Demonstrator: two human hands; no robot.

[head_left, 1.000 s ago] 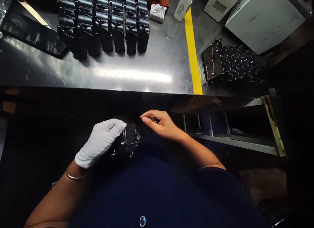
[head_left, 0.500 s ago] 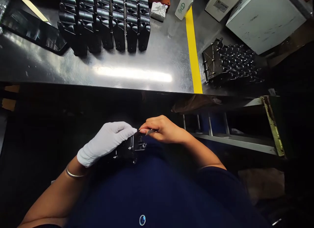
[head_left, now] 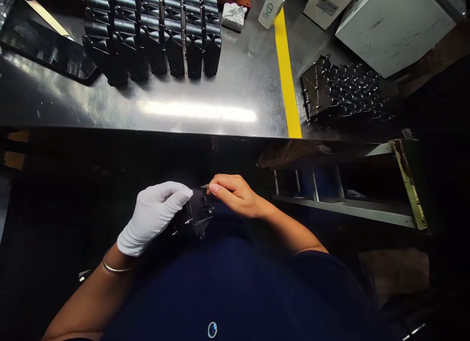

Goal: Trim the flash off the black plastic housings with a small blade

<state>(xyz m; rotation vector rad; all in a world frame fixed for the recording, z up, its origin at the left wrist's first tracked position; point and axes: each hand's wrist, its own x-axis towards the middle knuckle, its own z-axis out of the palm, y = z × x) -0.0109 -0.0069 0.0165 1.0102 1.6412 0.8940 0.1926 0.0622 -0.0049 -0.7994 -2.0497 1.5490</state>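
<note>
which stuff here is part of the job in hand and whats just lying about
In the job:
black moulded part, in the gloved left hand
thin blade, in the right hand
probably the rows of black parts

Apparently just lying about:
white bottle
white wad
pale grey box

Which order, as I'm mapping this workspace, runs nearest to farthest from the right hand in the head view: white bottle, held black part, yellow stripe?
1. Held black part: left, in the left hand.
2. Yellow stripe: ahead, right.
3. White bottle: ahead, farther back.
</note>
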